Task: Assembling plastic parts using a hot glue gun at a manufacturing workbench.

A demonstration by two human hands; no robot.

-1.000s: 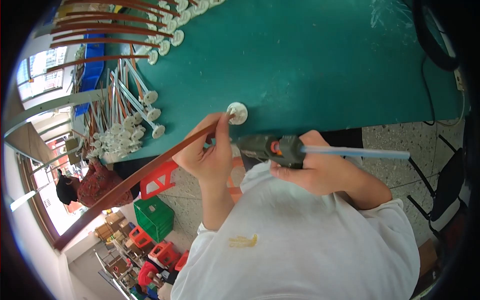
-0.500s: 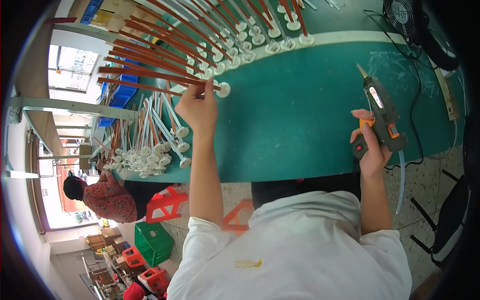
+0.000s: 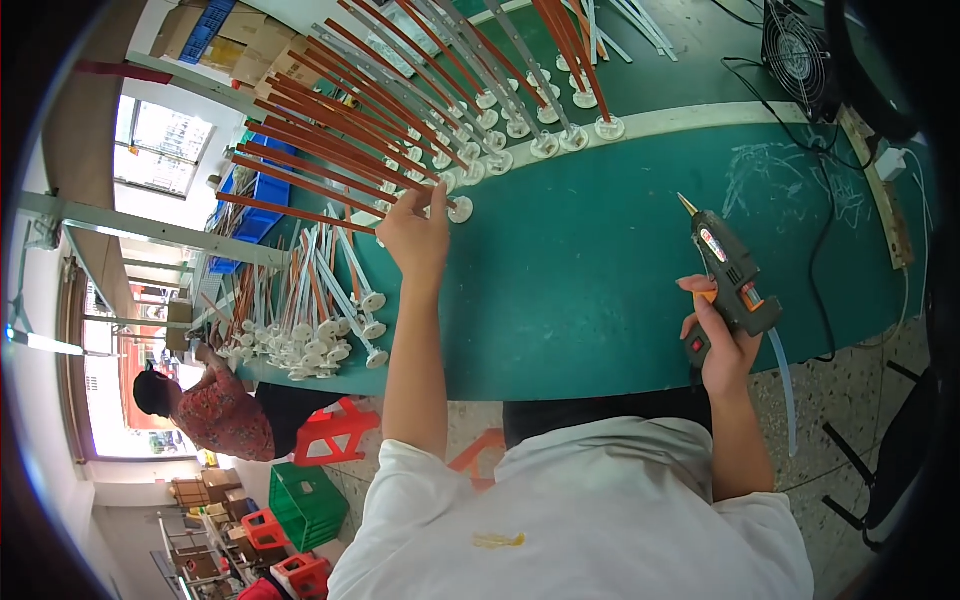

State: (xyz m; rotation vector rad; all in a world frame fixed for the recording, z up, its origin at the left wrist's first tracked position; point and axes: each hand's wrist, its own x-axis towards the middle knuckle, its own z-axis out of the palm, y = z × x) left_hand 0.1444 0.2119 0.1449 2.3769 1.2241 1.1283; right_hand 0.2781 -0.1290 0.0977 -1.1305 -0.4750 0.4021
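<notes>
My left hand [image 3: 415,240] is closed in a pinch on the lower end of a brown stick, right beside its round white base [image 3: 460,210]. This base is at the near end of a row of similar brown and grey sticks [image 3: 350,120] standing on round white bases. In my right hand [image 3: 728,355] is a dark hot glue gun [image 3: 738,275] with an orange trigger, its nozzle aimed up and to the left above the green table. A translucent glue stick [image 3: 785,390] hangs out of the back of the gun.
A pile of sticks with white bases [image 3: 310,345] lies left of my forearm on the green table [image 3: 570,310]. A black fan [image 3: 797,55] and a cable are at the back right. Another person [image 3: 225,410] is at the left, near a red stool [image 3: 335,430] and green crate [image 3: 308,500].
The view has shifted, so the table and sticks appear lower. The glue gun has moved left, closer to my body. My left hand keeps its pinch by the same white base.
</notes>
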